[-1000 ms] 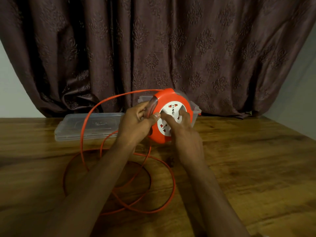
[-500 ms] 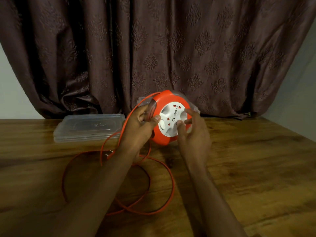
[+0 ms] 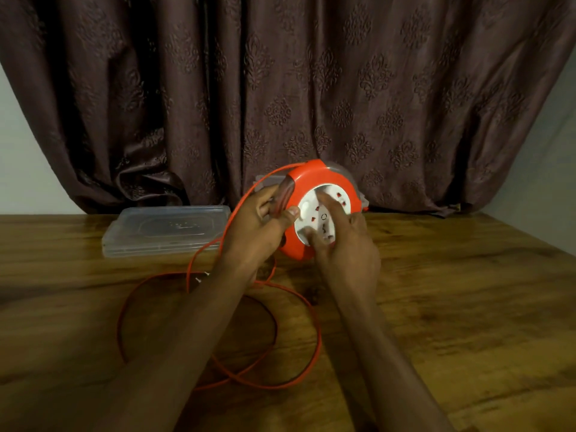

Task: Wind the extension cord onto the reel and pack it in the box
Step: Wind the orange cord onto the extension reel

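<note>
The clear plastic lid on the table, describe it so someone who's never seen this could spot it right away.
Start at the dark patterned curtain and drop to the wooden table at its foot. Left of the orange reel held in both hands lies a clear plastic lid, flat by the table's far edge. It is the only see-through rectangle lying flat; everything near it is orange.

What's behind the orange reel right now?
Behind the reel, held up by both hands, a clear plastic box edge shows against the curtain. The reel and hands cover most of the box; its contents cannot be seen.
</note>
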